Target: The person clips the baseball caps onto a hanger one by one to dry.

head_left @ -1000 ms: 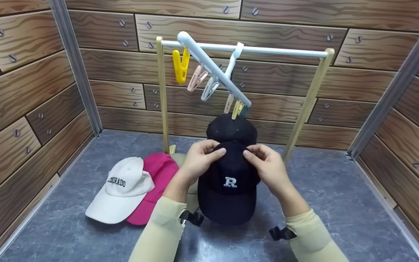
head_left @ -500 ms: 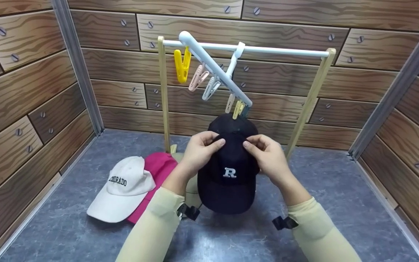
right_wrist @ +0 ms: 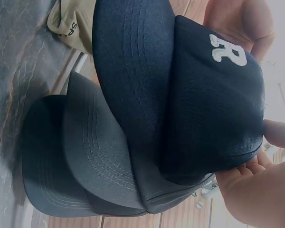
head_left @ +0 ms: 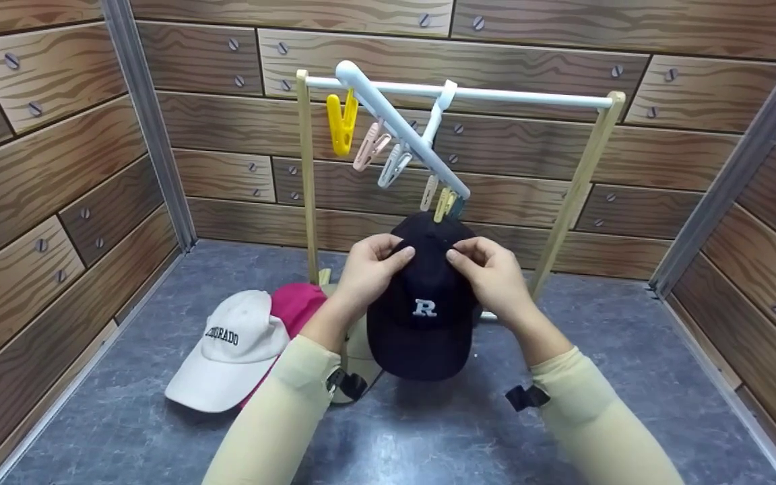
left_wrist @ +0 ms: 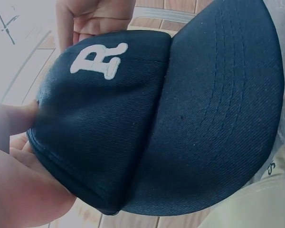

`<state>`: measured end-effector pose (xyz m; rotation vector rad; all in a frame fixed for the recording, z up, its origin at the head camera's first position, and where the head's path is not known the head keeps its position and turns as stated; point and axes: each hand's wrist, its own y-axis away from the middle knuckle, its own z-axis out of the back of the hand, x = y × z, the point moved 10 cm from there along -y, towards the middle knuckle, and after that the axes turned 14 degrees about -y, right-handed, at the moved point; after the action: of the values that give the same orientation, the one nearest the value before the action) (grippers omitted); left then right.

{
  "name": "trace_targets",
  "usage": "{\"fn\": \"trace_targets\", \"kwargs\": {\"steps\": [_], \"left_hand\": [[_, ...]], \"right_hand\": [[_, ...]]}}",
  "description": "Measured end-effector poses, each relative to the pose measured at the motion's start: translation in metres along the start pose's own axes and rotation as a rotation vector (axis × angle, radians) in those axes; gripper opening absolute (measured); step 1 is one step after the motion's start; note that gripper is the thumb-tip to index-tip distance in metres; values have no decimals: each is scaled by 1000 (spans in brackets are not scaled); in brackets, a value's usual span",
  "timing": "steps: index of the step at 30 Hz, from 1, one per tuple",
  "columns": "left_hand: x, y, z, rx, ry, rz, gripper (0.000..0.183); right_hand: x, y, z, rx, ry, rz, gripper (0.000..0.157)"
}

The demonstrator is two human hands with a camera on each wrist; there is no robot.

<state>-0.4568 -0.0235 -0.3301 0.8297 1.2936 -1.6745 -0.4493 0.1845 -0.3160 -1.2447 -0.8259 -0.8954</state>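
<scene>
A navy baseball cap (head_left: 422,347) with a white R hangs brim down between both hands. My left hand (head_left: 371,275) pinches the left side of its crown between thumb and fingers. On the right side of the crown, my right hand (head_left: 496,277) pinches it the same way. Just behind, a black cap (head_left: 416,225) hangs below a pale yellow clothespin (head_left: 443,204). The right wrist view shows a dark grey brim (right_wrist: 102,147) and another dark brim (right_wrist: 42,156) behind the navy cap. The navy crown overlaps the black cap in the head view.
A light blue hanger bar (head_left: 405,131) carries several clothespins, including a bright yellow one (head_left: 342,124). It hangs on a rack rail (head_left: 529,98) with wooden posts. At left lie a white cap (head_left: 223,364), a magenta cap (head_left: 297,303) and a khaki cap (head_left: 359,364).
Both hands have raised the navy cap away from me, closer to the clothespins. It now covers more of the black cap behind. The white, magenta and khaki caps stay where they lay.
</scene>
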Motion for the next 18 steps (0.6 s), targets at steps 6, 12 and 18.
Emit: {"fn": "trace_targets", "kwargs": {"steps": [6,12,18], "left_hand": [[-2,-5,3,-6,-20,1,11],[-2,-10,3,1,-1,13,11],[-1,-13,3,20,59,16,9]], "right_hand": [[2,-5,0,0,24,3,24],[6,-11,-1,4,76,19,23],[10,-15,-3,13,101,24,23]]}}
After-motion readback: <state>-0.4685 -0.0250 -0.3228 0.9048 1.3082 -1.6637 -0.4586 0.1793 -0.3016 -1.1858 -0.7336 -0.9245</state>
